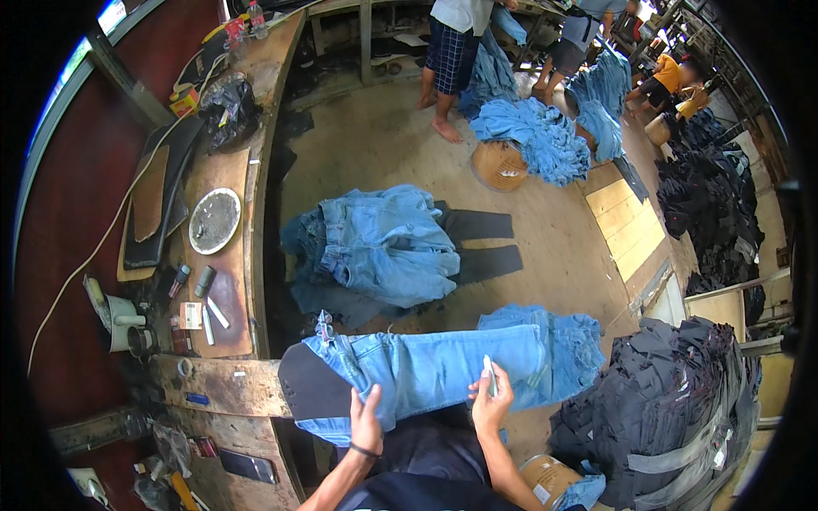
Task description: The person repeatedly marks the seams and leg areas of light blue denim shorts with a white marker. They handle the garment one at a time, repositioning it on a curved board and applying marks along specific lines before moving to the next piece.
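A pair of light blue jeans (443, 362) is drawn over a dark board (319, 385) that juts from the bench in front of me, one leg stretched lengthwise to the right. My left hand (366, 423) lies on the jeans beside the board's dark end, thumb and fingers apart. Over the right part of the leg, my right hand (492, 404) pinches a short pale stick (487, 364), its tip pointing up and away; its exact kind cannot be made out. A small metal clamp-like piece (325, 325) sits at the far edge of the waist.
Stacked jeans (383, 247) lie beyond the board. On the left bench are a round pale dish (215, 221), white sticks (218, 312) and a phone (248, 466). A dark cloth bundle (656, 409) stands at right, near a basket (550, 479). Other people work farther off.
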### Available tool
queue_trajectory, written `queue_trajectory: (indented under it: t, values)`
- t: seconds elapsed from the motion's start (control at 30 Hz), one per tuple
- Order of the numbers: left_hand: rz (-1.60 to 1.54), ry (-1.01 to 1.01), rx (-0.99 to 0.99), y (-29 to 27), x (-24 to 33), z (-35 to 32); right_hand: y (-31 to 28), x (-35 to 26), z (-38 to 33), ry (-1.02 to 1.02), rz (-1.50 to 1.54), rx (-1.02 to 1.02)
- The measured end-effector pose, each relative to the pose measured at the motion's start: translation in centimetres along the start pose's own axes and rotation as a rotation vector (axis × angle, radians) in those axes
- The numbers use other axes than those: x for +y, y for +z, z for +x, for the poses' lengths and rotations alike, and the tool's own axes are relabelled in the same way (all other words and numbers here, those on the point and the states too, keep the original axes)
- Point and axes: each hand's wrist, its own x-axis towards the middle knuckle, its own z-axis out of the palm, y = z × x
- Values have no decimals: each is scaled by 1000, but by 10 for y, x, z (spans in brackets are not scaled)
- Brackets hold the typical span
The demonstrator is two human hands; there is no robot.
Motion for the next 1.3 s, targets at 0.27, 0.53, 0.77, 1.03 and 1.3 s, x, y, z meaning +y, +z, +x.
queue_trajectory:
  t: [0.27, 0.53, 0.77, 1.03, 1.3]
  values:
    - [558, 155, -406, 14, -11, 1, -4, -6, 10, 50, 14, -85]
    - [574, 34, -499, 48, 2, 9, -27, -20, 22, 61, -139, -186]
    - [700, -44, -630, 70, -5, 26, -3, -23, 20, -150, -582, -423]
    - [31, -412, -427, 49, -22, 9, -20, -19, 27, -185, -274, -445]
    - [599, 134, -537, 79, -48, 31, -21, -36, 16, -157, -245, -504]
